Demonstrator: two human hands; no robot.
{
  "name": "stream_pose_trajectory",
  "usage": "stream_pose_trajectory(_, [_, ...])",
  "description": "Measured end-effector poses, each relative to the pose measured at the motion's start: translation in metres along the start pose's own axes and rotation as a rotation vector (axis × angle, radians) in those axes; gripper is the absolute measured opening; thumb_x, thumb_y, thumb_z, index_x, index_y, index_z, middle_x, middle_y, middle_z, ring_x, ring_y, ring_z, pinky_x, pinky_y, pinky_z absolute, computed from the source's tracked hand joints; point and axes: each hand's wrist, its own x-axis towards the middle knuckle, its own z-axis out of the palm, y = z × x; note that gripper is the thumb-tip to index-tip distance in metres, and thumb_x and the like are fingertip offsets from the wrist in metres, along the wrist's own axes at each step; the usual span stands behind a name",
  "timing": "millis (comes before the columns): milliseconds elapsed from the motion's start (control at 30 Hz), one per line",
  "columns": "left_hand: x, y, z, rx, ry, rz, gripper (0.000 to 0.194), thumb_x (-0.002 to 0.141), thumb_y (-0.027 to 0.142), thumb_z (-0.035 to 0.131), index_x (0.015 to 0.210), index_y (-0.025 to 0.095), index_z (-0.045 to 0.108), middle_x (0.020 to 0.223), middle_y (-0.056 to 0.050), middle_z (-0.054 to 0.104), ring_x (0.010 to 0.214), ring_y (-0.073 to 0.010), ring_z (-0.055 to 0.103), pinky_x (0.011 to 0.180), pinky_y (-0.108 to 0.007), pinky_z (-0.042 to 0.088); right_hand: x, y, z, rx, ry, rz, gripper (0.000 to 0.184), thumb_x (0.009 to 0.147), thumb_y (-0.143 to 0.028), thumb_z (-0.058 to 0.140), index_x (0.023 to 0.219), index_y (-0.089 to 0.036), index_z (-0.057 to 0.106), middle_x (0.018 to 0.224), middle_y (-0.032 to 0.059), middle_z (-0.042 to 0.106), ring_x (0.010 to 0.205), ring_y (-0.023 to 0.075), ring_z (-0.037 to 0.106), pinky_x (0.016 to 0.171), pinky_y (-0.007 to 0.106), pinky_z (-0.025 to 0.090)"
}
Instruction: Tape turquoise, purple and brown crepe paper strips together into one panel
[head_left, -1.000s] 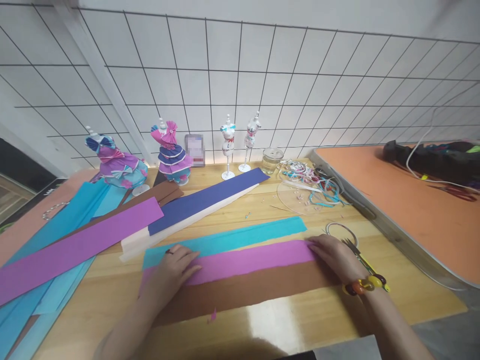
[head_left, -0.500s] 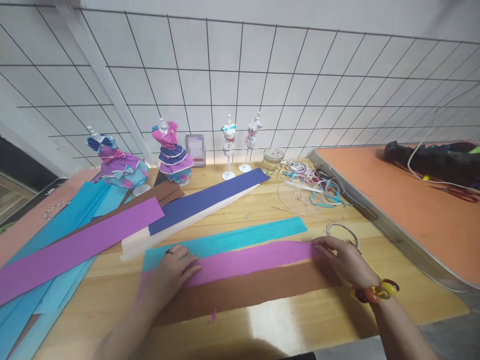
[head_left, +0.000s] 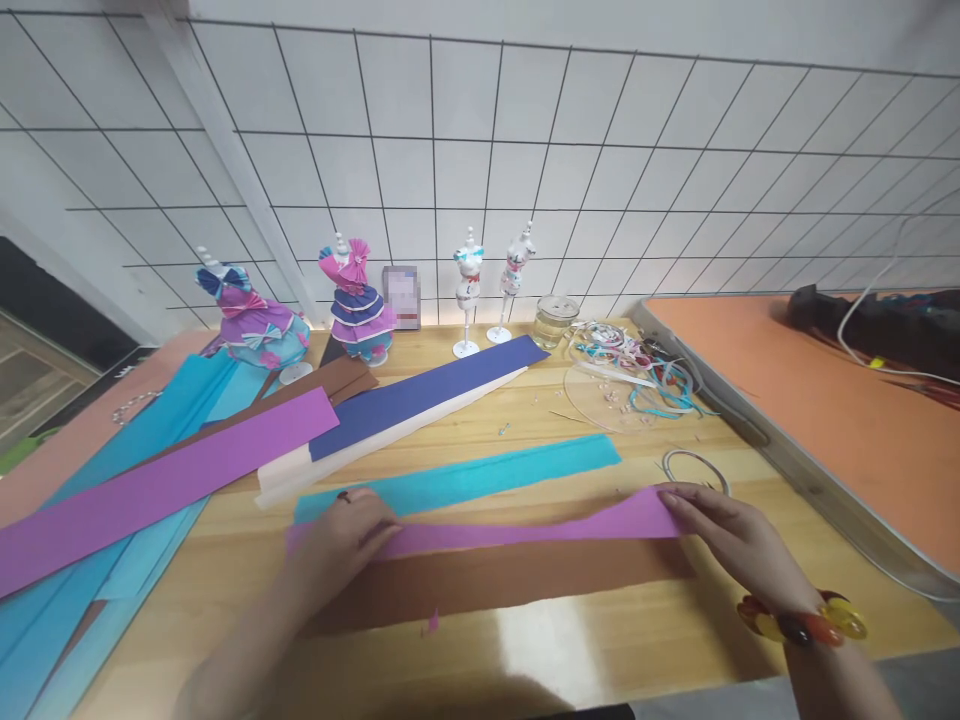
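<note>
A pink-purple crepe paper strip [head_left: 637, 517] stretches between my hands. Its right end is pinched in my right hand [head_left: 724, 530], which wears a bracelet of large yellow, red and dark beads. My left hand [head_left: 349, 530], a ring on one finger, has its fingers closed on the strip's left part, and the strip's left end shows behind it. Between the hands the strip sags and twists. Just beyond it lies a teal crepe paper strip [head_left: 495, 478], partly behind my left hand. A brown crepe paper strip [head_left: 517, 578] lies on the near side.
Blue, purple and other paper strips [head_left: 187, 470] pile up on the left. A navy strip [head_left: 435, 400] lies behind. Two dressed mini mannequins [head_left: 360, 315] and two bare-skirted ones [head_left: 469, 285] stand along the wall. At right are a glass jar [head_left: 556, 320], tangled ribbons [head_left: 667, 385] and a ring [head_left: 697, 455].
My right hand has moved right and slightly nearer with the strip's end, pulling it over the brown strip. The strip has gone from nearly flat to twisted. The view has shifted a little.
</note>
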Motion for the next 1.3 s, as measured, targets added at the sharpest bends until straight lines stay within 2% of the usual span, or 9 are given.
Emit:
stream_pose_trajectory(367, [-0.01, 0.011, -0.044, -0.015, 0.161, -0.085, 0.026, 0.093, 0.033, 0.043, 0.097, 0.021, 0.066, 0.076, -0.002, 0.066, 0.071, -0.0142, 0.059, 0.067, -0.026, 0.045, 0.0, -0.012, 0.004, -0.074, -0.053, -0.035, 0.043, 0.077, -0.059, 0.049, 0.092, -0.025, 0.069, 0.102, 0.0039, 0.07, 0.096, 0.0244, 0.063, 0.081, 0.035, 0.052])
stream_pose_trajectory(467, [-0.017, 0.013, -0.052, -0.104, 0.103, -0.194, 0.027, 0.089, 0.04, 0.048, 0.104, 0.024, 0.065, 0.089, -0.001, 0.07, 0.079, -0.0152, 0.064, 0.069, -0.025, 0.049, -0.005, -0.012, 0.003, -0.073, -0.103, -0.025, 0.044, 0.076, -0.061, 0.05, 0.092, -0.025, 0.069, 0.105, 0.005, 0.069, 0.097, 0.0241, 0.062, 0.084, 0.035, 0.051])
stream_pose_trajectory(533, [-0.021, 0.015, -0.054, -0.152, -0.008, -0.293, 0.029, 0.088, 0.043, 0.05, 0.107, 0.027, 0.065, 0.098, 0.0, 0.07, 0.085, -0.017, 0.065, 0.073, -0.026, 0.05, -0.007, -0.008, 0.002, -0.078, -0.157, -0.032, 0.043, 0.076, -0.06, 0.051, 0.093, -0.025, 0.069, 0.106, 0.005, 0.068, 0.098, 0.0235, 0.062, 0.086, 0.034, 0.05])
stream_pose_trajectory(667, [-0.023, 0.018, -0.04, -0.222, -0.292, -0.401, 0.034, 0.089, 0.045, 0.045, 0.115, 0.031, 0.062, 0.115, 0.001, 0.065, 0.102, -0.0209, 0.061, 0.086, -0.032, 0.049, -0.01, 0.007, 0.003, -0.085, -0.319, -0.034, 0.042, 0.08, -0.058, 0.049, 0.099, -0.026, 0.068, 0.104, 0.0035, 0.069, 0.093, 0.0216, 0.064, 0.083, 0.032, 0.051])
stream_pose_trajectory(767, [-0.023, 0.016, -0.019, -0.194, -0.362, -0.384, 0.035, 0.091, 0.042, 0.042, 0.12, 0.031, 0.059, 0.122, 0.0, 0.062, 0.107, -0.0215, 0.059, 0.09, -0.033, 0.046, -0.01, 0.019, 0.006, -0.145, -0.369, -0.04, 0.044, 0.081, -0.057, 0.046, 0.101, -0.025, 0.067, 0.099, 0.0044, 0.07, 0.089, 0.0223, 0.065, 0.082, 0.034, 0.052])
stream_pose_trajectory(900, [-0.026, 0.007, 0.0, -0.046, -0.284, -0.298, 0.031, 0.089, 0.032, 0.045, 0.117, 0.028, 0.06, 0.111, -0.002, 0.067, 0.094, -0.0216, 0.062, 0.08, -0.031, 0.048, -0.009, 0.034, 0.008, -0.247, -0.326, -0.07, 0.041, 0.082, -0.056, 0.046, 0.098, -0.025, 0.067, 0.1, 0.0045, 0.07, 0.092, 0.0225, 0.064, 0.081, 0.035, 0.052])
stream_pose_trajectory(1067, [-0.024, 0.002, 0.0, 0.088, -0.173, -0.151, 0.024, 0.086, 0.031, 0.054, 0.107, 0.026, 0.064, 0.094, -0.003, 0.065, 0.088, -0.0205, 0.059, 0.077, -0.032, 0.048, -0.001, 0.044, 0.007, -0.392, -0.186, -0.189, 0.043, 0.082, -0.055, 0.047, 0.105, -0.023, 0.064, 0.101, 0.007, 0.067, 0.09, 0.0218, 0.064, 0.08, 0.036, 0.052])
stream_pose_trajectory(1200, [-0.013, 0.008, 0.007, 0.221, -0.018, -0.074, 0.032, 0.087, 0.037, 0.053, 0.115, 0.021, 0.059, 0.116, -0.009, 0.059, 0.11, -0.0252, 0.051, 0.092, -0.041, 0.043, 0.014, 0.03, 0.02, -0.531, -0.07, -0.405, 0.048, 0.085, -0.054, 0.044, 0.117, -0.022, 0.058, 0.122, 0.0111, 0.058, 0.109, 0.0259, 0.056, 0.094, 0.043, 0.046])
stream_pose_trajectory(1300, [-0.002, 0.012, 0.022, 0.309, -0.019, 0.019, 0.049, 0.087, 0.047, 0.049, 0.126, 0.017, 0.051, 0.133, -0.012, 0.05, 0.125, -0.029, 0.04, 0.101, -0.045, 0.037, 0.03, 0.011, 0.042, -0.578, -0.094, -0.543, 0.049, 0.088, -0.05, 0.04, 0.124, -0.021, 0.054, 0.133, 0.0127, 0.05, 0.122, 0.0265, 0.047, 0.101, 0.044, 0.04])
